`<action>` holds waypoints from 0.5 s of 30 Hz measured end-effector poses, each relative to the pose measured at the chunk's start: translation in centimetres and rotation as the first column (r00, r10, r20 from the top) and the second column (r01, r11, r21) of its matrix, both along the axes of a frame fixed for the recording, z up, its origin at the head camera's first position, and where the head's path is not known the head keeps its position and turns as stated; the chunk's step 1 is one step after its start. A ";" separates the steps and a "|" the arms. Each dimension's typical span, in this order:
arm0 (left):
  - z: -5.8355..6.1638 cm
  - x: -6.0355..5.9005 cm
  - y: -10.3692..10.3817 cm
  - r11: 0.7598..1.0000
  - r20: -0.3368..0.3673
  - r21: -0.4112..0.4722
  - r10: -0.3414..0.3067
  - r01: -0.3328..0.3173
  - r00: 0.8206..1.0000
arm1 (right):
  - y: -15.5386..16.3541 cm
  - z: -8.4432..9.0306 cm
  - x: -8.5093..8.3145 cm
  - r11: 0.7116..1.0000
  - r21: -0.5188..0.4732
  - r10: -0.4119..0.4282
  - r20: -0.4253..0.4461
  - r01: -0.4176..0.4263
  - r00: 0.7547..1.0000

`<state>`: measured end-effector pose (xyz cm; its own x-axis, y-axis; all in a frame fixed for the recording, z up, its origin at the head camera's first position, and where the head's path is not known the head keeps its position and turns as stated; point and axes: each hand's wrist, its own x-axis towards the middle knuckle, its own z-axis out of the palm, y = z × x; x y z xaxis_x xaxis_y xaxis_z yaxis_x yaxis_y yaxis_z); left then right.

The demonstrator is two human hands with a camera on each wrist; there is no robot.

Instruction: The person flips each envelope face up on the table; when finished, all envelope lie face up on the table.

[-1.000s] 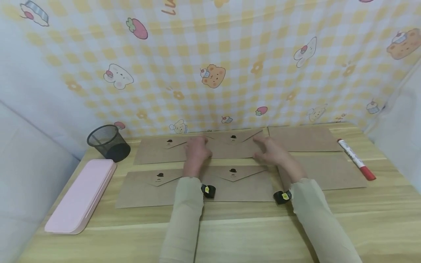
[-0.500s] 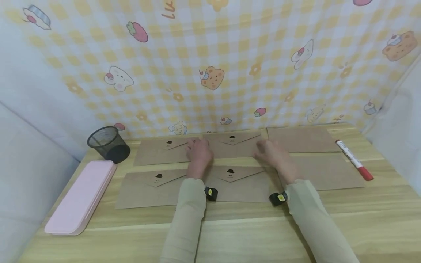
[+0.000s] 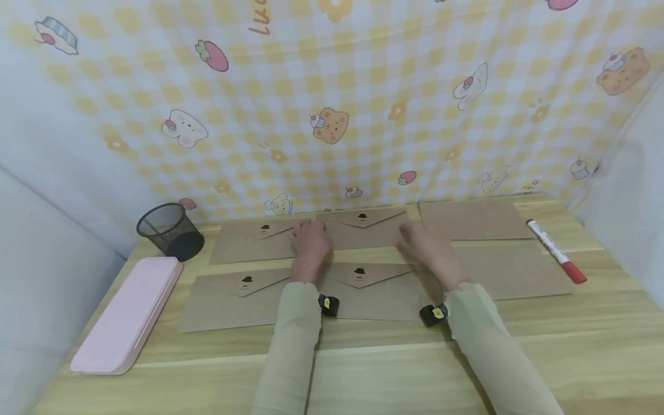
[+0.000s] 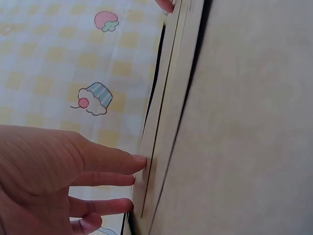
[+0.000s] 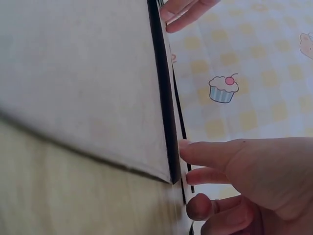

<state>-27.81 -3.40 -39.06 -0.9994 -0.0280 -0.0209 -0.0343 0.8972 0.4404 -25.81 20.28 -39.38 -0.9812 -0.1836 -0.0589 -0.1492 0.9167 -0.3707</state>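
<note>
Brown paper envelopes lie in two rows. Over the back middle envelope, with a printed hat on its flap, both hands reach in. The left hand touches its left end, overlapping the back left envelope. In the left wrist view that hand's extended fingertips meet a paper edge. The right hand is at the other end. In the right wrist view its forefinger lies against a paper edge while other fingers bend. The front left envelope and front middle envelope lie nearer the person.
At right lie a back plain envelope and a front plain envelope, beside a red-capped marker. A black mesh pen holder and a pink pencil case stand left. A checked cloth hangs behind the table.
The right hand has drawn slightly left and its fingers bend more. The left hand stays near the same end of the envelope. The head view has shifted slightly.
</note>
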 end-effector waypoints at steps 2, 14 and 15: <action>0.2 0.0 -0.1 1.000 -0.012 0.000 -0.010 0.010 1.000 | 0.1 0.2 0.0 1.000 -0.005 0.020 -0.011 -0.020 1.000; 3.0 0.0 1.3 0.934 -0.444 0.330 0.027 0.136 0.895 | 5.8 6.2 3.4 0.951 -0.285 0.087 -0.128 -0.121 0.988; 3.3 0.3 1.6 0.928 -0.446 0.338 0.011 0.157 0.895 | 6.5 6.5 4.0 0.951 -0.277 0.097 -0.158 -0.139 0.983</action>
<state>-27.55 -1.79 -35.71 -0.9074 -0.0292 0.4193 0.2945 0.6677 0.6837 -21.82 26.83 -32.84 -0.9460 -0.2875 0.1501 -0.3196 0.7482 -0.5815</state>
